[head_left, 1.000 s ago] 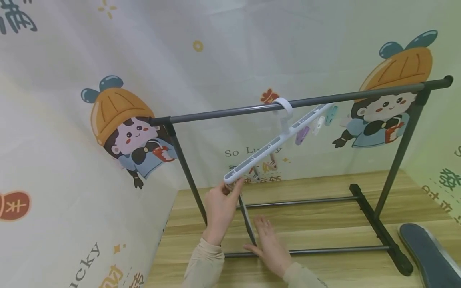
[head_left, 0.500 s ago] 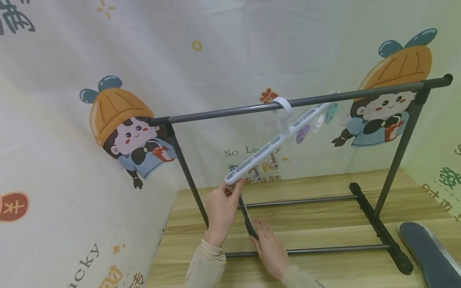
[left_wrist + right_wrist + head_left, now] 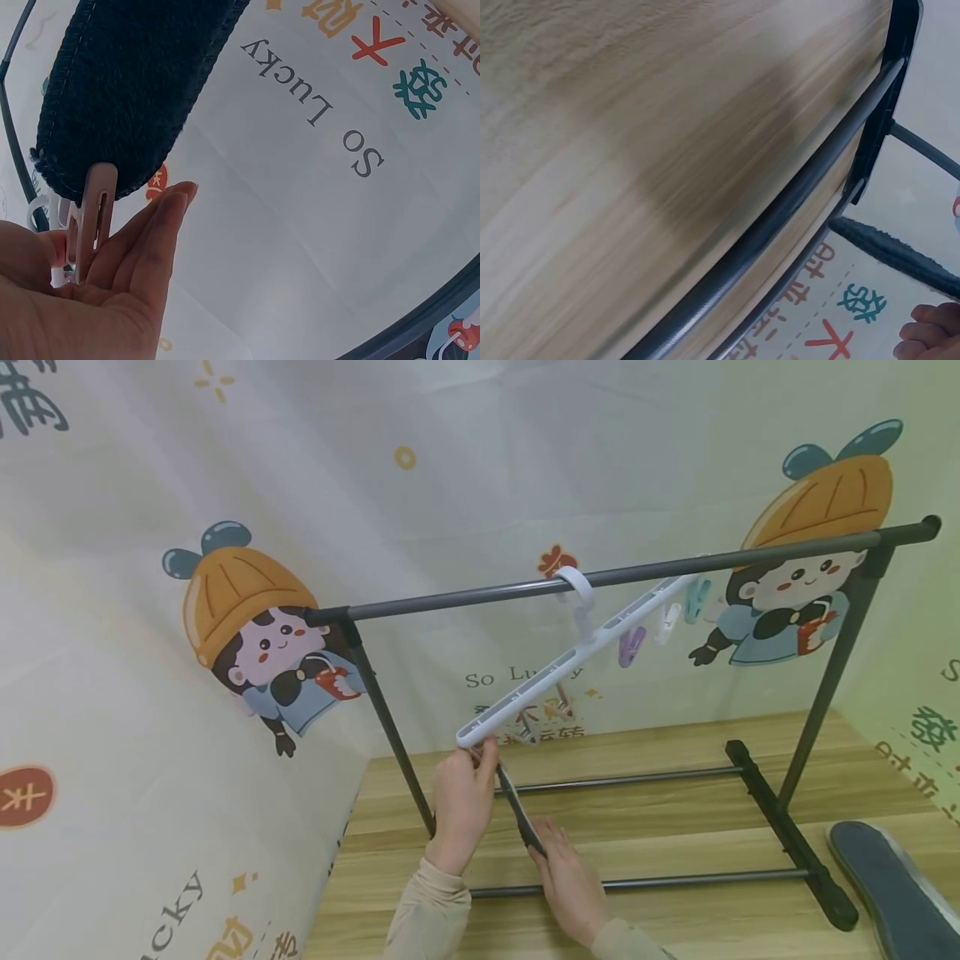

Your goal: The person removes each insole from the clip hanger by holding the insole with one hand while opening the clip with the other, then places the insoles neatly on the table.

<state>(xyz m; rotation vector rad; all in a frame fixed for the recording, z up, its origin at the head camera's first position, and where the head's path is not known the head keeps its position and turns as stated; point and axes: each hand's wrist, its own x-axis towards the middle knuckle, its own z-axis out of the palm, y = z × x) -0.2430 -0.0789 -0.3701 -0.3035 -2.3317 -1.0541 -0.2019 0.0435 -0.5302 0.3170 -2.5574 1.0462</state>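
In the head view my left hand [image 3: 461, 802] pinches a pink clothespin [image 3: 99, 210] at the near end of a white hanger [image 3: 536, 685]. The clothespin bites the edge of a dark insole [image 3: 135, 90], as the left wrist view shows. The insole slants downward from there, seen edge-on in the head view. My right hand [image 3: 567, 881], its fingers fairly straight, lies right at the insole's lower end. Several fingertips [image 3: 930, 334] show at the corner of the right wrist view, apart from the insole's tip [image 3: 855, 231].
The hanger hooks over the top bar [image 3: 465, 597] of a dark rack. Purple [image 3: 632, 646], white [image 3: 667, 623] and teal [image 3: 697, 600] clothespins dangle at its far half. Another insole [image 3: 892, 885] lies on the wooden surface [image 3: 675, 835] at right. Two low rails cross the rack's base.
The hanger and its hook have shifted slightly left. The insole's lower end has swung up and to the right, and my right thumb has drawn closer to its fingers.
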